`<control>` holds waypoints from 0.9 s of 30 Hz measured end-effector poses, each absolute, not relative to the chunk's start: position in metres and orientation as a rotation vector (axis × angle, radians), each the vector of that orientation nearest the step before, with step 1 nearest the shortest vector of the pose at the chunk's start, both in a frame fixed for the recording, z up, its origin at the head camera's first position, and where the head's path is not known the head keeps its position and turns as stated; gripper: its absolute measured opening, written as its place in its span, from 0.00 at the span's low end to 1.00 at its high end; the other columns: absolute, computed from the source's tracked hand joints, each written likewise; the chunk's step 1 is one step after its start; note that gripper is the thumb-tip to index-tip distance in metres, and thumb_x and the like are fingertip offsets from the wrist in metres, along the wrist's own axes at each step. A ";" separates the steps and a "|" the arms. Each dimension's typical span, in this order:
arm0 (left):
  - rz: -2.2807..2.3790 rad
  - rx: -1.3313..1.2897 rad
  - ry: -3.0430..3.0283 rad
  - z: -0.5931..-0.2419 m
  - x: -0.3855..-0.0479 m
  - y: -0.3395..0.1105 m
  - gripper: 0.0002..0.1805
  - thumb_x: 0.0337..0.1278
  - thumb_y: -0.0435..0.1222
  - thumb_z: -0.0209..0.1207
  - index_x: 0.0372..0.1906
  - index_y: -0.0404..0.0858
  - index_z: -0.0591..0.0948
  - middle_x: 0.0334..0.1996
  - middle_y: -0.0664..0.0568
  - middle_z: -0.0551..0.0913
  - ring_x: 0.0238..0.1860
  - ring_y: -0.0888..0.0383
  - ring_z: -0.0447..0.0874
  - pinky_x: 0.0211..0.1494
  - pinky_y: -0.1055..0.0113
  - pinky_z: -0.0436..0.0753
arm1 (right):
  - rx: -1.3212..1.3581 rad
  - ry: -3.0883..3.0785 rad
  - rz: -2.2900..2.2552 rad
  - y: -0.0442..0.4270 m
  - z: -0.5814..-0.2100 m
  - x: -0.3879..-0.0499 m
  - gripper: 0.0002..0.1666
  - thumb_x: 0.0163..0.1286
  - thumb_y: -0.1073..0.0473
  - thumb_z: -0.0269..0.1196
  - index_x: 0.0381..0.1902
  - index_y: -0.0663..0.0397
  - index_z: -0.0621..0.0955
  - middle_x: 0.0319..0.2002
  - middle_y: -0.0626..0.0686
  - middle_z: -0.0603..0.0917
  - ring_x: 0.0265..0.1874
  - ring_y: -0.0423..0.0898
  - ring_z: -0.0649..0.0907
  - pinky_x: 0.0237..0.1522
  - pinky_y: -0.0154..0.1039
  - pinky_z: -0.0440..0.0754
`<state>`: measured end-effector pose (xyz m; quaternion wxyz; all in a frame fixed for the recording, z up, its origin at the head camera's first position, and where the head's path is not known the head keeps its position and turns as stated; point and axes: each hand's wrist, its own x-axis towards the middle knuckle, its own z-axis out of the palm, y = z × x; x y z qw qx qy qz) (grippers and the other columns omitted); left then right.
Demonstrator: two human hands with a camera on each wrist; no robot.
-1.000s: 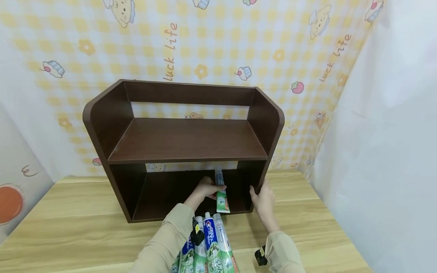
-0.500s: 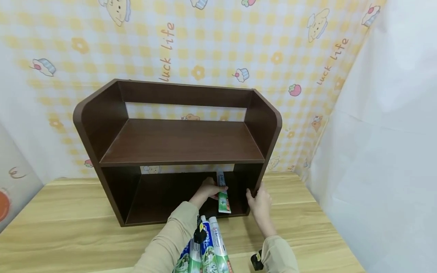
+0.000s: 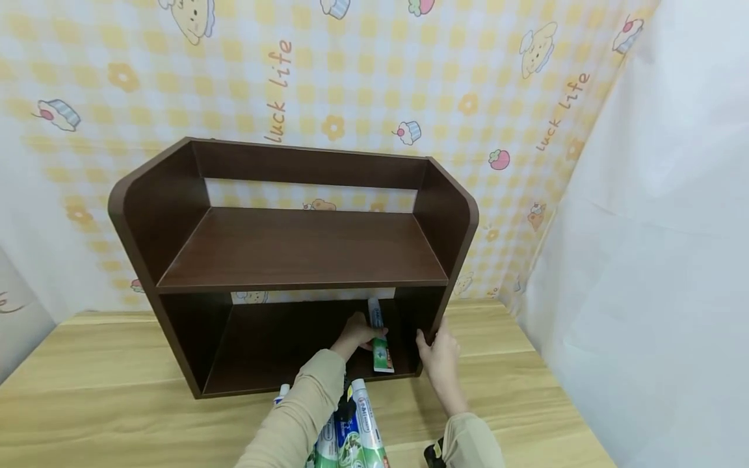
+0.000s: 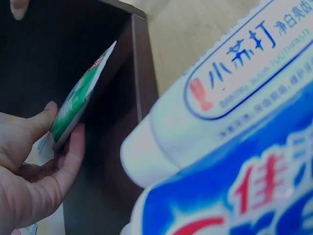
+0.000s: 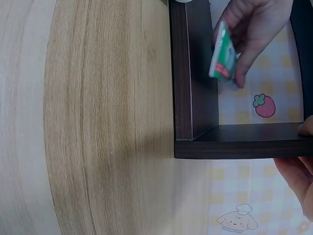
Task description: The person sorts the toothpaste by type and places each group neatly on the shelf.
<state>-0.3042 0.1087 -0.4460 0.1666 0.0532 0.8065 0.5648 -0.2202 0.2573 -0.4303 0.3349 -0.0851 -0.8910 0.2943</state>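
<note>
My left hand (image 3: 358, 333) pinches a green-and-white toothpaste tube (image 3: 382, 356) between thumb and fingers. Both are inside the lower compartment of a dark brown shelf (image 3: 316, 246), near its right side, the tube's flat end toward the front edge. The left wrist view shows the tube (image 4: 73, 110) tilted, thumb on one face and fingers on the other; whether it touches the shelf floor I cannot tell. Around the front of the shelf's right side panel my right hand (image 3: 440, 356) grips, thumb inside. Only part of that hand (image 5: 299, 183) appears in the right wrist view.
Several more toothpaste tubes (image 3: 368, 426) lie on the wooden table (image 3: 99, 383) before the shelf, partly under my left sleeve. A yellow checked cloth (image 3: 333, 78) hangs behind, and a white sheet (image 3: 643, 260) stands at the right.
The head view has shifted, so the shelf sits further left and lower. Against the shelf, my left hand and the tube have moved right, closer to the side panel. My right hand keeps its grip.
</note>
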 end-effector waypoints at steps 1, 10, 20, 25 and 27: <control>1.596 0.151 2.301 -0.448 -0.303 0.109 0.37 0.52 0.35 0.62 0.60 0.20 0.58 0.50 0.29 0.71 0.34 0.45 0.83 0.36 0.61 0.85 | -0.225 -2.324 0.772 0.256 -0.430 -0.219 0.16 0.54 0.64 0.65 0.38 0.65 0.72 0.27 0.64 0.83 0.27 0.62 0.82 0.25 0.52 0.79; 1.593 0.202 2.419 -0.457 -0.299 0.113 0.23 0.50 0.37 0.64 0.43 0.24 0.71 0.33 0.37 0.77 0.27 0.49 0.83 0.30 0.62 0.84 | -0.209 -2.268 0.750 0.254 -0.429 -0.213 0.16 0.52 0.65 0.66 0.36 0.65 0.72 0.22 0.64 0.81 0.22 0.62 0.81 0.21 0.51 0.76; 1.376 0.277 2.707 -0.462 -0.304 0.123 0.19 0.48 0.42 0.65 0.28 0.29 0.74 0.17 0.45 0.74 0.14 0.58 0.70 0.15 0.70 0.71 | -0.242 -2.328 0.742 0.258 -0.426 -0.213 0.19 0.55 0.62 0.64 0.41 0.67 0.72 0.30 0.68 0.83 0.30 0.66 0.82 0.30 0.57 0.78; 1.324 0.270 2.779 -0.451 -0.304 0.116 0.19 0.52 0.42 0.62 0.32 0.29 0.72 0.15 0.47 0.72 0.16 0.52 0.75 0.13 0.71 0.67 | -0.268 -2.347 0.762 0.255 -0.427 -0.218 0.19 0.56 0.61 0.64 0.41 0.67 0.72 0.31 0.67 0.83 0.31 0.66 0.82 0.31 0.58 0.77; 1.380 0.290 2.724 -0.442 -0.297 0.107 0.17 0.54 0.41 0.61 0.23 0.32 0.71 0.10 0.50 0.69 0.17 0.46 0.78 0.12 0.72 0.66 | -0.263 -2.336 0.775 0.255 -0.428 -0.217 0.19 0.55 0.63 0.64 0.40 0.68 0.72 0.29 0.67 0.82 0.29 0.65 0.81 0.29 0.56 0.77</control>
